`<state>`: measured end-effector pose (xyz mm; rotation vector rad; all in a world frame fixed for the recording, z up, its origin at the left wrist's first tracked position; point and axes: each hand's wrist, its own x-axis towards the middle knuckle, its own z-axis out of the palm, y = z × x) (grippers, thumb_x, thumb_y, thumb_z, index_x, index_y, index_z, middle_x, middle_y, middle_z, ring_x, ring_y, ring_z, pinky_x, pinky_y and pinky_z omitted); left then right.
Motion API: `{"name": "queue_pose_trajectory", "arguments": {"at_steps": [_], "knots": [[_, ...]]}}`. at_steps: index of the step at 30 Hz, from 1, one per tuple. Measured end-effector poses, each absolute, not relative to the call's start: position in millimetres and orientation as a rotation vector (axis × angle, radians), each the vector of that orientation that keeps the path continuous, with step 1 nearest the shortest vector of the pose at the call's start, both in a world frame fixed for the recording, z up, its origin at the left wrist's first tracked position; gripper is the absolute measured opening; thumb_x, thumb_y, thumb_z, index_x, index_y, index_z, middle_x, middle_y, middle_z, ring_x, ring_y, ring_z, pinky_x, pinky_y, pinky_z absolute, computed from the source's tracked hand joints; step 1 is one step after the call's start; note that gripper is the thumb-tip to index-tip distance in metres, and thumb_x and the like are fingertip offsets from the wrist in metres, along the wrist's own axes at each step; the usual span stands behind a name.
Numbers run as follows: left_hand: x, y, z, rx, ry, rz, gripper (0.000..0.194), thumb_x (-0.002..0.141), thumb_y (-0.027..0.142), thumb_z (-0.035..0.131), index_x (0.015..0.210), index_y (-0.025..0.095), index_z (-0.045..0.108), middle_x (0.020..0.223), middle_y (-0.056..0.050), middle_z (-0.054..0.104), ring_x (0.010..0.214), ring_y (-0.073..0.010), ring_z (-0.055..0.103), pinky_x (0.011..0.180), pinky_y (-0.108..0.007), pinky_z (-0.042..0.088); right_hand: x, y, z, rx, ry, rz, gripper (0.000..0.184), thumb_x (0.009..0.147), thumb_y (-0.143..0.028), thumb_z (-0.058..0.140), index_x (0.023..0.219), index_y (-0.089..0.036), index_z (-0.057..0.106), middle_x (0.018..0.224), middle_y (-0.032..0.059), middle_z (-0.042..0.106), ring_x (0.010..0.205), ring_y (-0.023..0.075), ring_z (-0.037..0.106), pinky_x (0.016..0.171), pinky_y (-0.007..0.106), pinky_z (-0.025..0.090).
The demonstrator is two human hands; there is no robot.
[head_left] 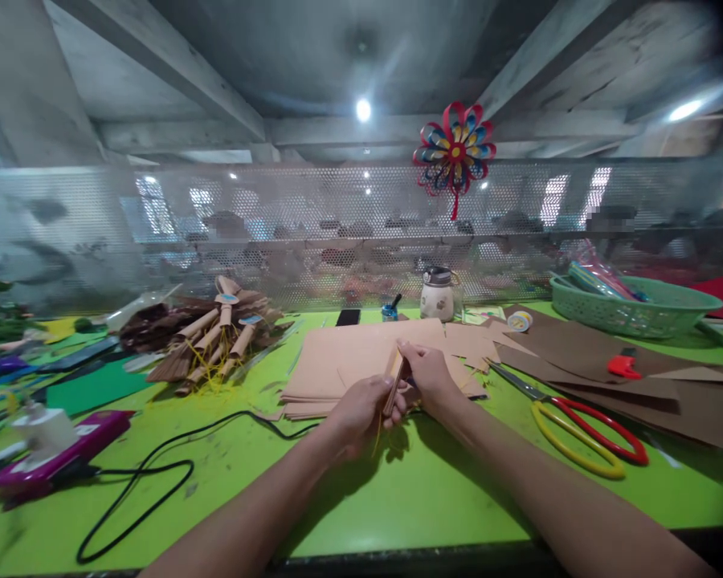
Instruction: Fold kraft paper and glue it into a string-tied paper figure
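Note:
Between my two hands is a narrow folded piece of brown paper (394,384), tilted, with a thin yellow strand hanging below it. My left hand (365,408) closes round its lower part. At its upper end the fingers of my right hand (426,371) pinch the paper. Both hands are just above the front of a stack of light brown paper sheets (319,361). Scissors (551,399) with one yellow and one red handle lie slightly open to the right of my right arm.
Rolled brown paper pieces with yellow string (220,337) pile up at left. A purple power strip (60,461) trails a black cable (150,457) across the green table (217,506). A jar (437,297), dark brown sheets (608,361) and a green basket (632,309) stand or lie beyond.

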<state>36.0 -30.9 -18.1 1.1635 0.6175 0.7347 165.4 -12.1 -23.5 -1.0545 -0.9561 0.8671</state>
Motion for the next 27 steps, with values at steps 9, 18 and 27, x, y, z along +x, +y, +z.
{"name": "queue_pose_trajectory", "arguments": {"at_steps": [9, 18, 27], "knots": [[32.8, -28.4, -19.6, 1.248, 0.680, 0.755, 0.029, 0.078, 0.042, 0.053, 0.085, 0.014, 0.054, 0.057, 0.002, 0.050, 0.039, -0.0042, 0.034, 0.036, -0.016, 0.017, 161.7, -12.9, -21.3, -1.041, -0.906, 0.927, 0.045, 0.065, -0.055, 0.062, 0.047, -0.017, 0.045, 0.037, -0.0038, 0.042, 0.033, 0.0082, 0.037, 0.035, 0.022, 0.029], [29.4, -31.9, -11.5, 1.208, 0.715, 0.739, 0.032, 0.077, 0.044, 0.052, 0.088, 0.014, 0.053, 0.057, 0.001, 0.053, 0.036, -0.0040, 0.034, 0.036, -0.015, 0.015, 161.6, -15.1, -16.5, -1.044, -0.927, 1.077, 0.048, 0.065, -0.059, 0.061, 0.048, -0.016, 0.048, 0.037, -0.0015, 0.047, 0.033, 0.0096, 0.042, 0.035, 0.022, 0.034], [8.8, -18.3, 8.1, 1.140, 0.605, 0.876, 0.028, 0.080, 0.039, 0.050, 0.094, 0.014, 0.052, 0.053, 0.005, 0.046, 0.034, -0.0023, 0.024, 0.035, -0.016, 0.011, 170.7, -15.8, -6.4, -1.192, -0.917, 0.967, 0.061, 0.073, -0.064, 0.050, 0.046, -0.011, 0.057, 0.041, 0.0080, 0.057, 0.032, 0.0093, 0.048, 0.034, 0.019, 0.035]]}}
